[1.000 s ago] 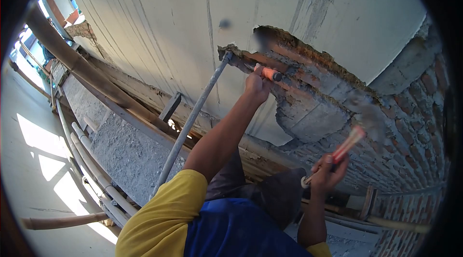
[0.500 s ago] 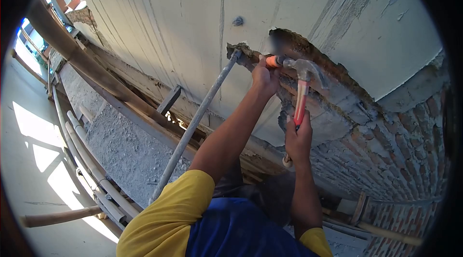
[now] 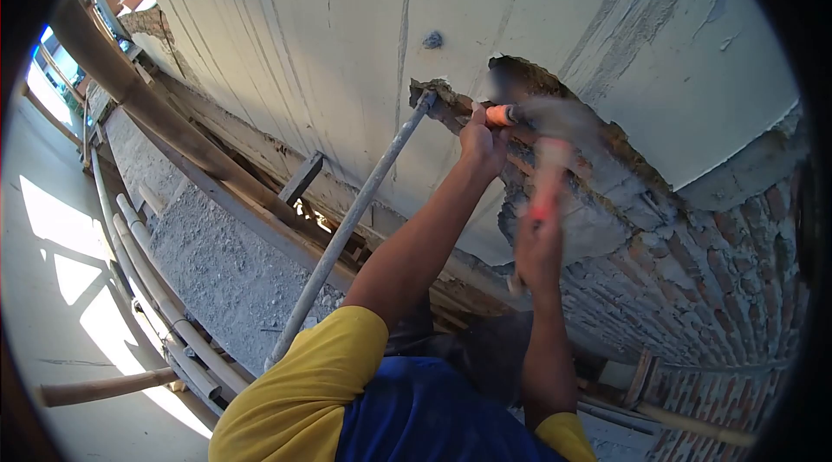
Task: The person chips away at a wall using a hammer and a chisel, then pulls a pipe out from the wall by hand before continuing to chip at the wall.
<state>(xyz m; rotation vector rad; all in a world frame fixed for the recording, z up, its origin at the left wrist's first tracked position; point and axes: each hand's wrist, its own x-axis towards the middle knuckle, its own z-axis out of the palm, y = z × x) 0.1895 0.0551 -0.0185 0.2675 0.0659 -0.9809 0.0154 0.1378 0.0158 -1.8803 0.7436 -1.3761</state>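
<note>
My left hand (image 3: 482, 148) is wrapped round the orange grip of a chisel (image 3: 499, 116), held against the broken strip of the wall; its tip is hidden from me. In my right hand (image 3: 538, 250) is a claw hammer (image 3: 549, 174) with a red and pale handle. The hammer head is smeared by motion and lies close to the chisel's struck end. Around both tools the plaster is chipped off, leaving a ragged gouge (image 3: 620, 139) with rough brick and mortar inside. A grey pole (image 3: 357, 206) leans with its upper end at the gouge's left end.
The pale plastered wall (image 3: 347, 55) fills the upper view, with bare brickwork (image 3: 719, 263) at right. Bamboo poles (image 3: 165, 137) run along the left. Below them is a dusty board (image 3: 225, 245) strewn with rubble. Another bamboo pole (image 3: 108, 387) juts in at lower left.
The hammer head has gone from sharp to blurred and swung slightly right of the chisel's end. The left hand and chisel have shifted slightly right and down in the view.
</note>
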